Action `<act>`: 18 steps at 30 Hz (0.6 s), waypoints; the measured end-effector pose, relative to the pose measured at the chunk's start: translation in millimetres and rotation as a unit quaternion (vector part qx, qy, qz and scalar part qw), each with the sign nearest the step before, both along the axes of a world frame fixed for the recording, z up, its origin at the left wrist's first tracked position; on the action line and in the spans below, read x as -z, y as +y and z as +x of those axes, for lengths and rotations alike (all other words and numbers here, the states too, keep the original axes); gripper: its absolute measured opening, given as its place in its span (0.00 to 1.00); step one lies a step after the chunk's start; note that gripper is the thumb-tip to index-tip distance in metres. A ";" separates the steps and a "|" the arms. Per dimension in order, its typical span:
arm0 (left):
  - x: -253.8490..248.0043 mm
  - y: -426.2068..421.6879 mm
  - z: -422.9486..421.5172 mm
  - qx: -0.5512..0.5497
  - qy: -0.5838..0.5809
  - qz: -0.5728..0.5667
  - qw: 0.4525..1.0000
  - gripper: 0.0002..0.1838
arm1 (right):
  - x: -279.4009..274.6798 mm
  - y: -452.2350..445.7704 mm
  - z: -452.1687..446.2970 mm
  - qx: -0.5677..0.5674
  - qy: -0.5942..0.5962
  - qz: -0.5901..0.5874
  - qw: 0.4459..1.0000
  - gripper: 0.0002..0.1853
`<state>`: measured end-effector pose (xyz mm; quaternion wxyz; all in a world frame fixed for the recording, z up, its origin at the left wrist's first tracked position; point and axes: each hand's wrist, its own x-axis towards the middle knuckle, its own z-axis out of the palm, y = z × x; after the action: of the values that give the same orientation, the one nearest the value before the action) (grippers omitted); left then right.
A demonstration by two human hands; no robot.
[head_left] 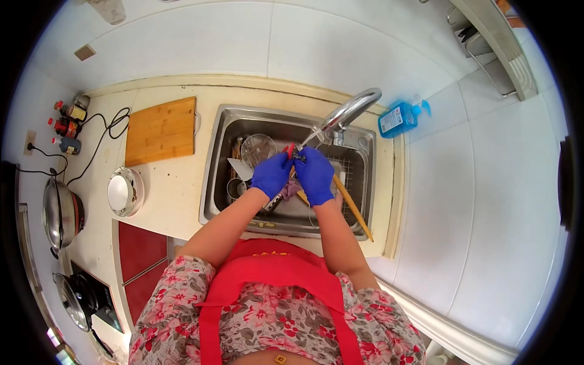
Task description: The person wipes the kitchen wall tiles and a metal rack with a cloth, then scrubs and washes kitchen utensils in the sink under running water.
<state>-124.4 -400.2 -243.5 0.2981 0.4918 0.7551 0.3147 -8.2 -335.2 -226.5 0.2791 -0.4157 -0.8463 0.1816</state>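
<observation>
Both my hands wear blue gloves and meet over the steel sink (213, 176), just under the tap (359, 108). My left hand (271, 175) is closed at the red part of a small red-and-dark tool (290, 149), whose kind I cannot make out. Beside it, my right hand (314, 176) has its fingers closed around the dark end of the same tool. Water seems to run from the spout onto it. Below lie a clear glass bowl (258, 148), a wide blade (241, 169), a metal cup (236, 188) and a purple cloth (291, 190).
A long wooden stick (354, 210) leans over the sink's front right rim. Blue soap bottle (399, 120) stands right of the tap. To the left are a cutting board (161, 131), stacked bowls (123, 191), sauce bottles (68, 126), a black cord and a lidded pan (59, 213).
</observation>
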 end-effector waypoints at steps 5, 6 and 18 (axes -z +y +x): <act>2.7 -9.1 6.4 -0.020 -0.032 0.028 0.999 0.14 | -4.7 -6.9 -6.2 0.014 0.074 -0.020 0.997 0.08; 2.1 -6.8 3.8 -0.019 -0.031 0.051 0.998 0.14 | -2.4 -6.8 -6.6 0.032 0.042 -0.021 0.998 0.08; -22.0 -0.3 -3.0 -0.001 0.037 -0.001 0.999 0.13 | -2.5 4.5 -0.7 0.067 -0.058 -0.017 0.996 0.09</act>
<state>-127.3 -400.5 -221.6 0.2698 0.5020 0.7664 0.2962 -8.9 -330.7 -223.9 0.2336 -0.4861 -0.8281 0.1528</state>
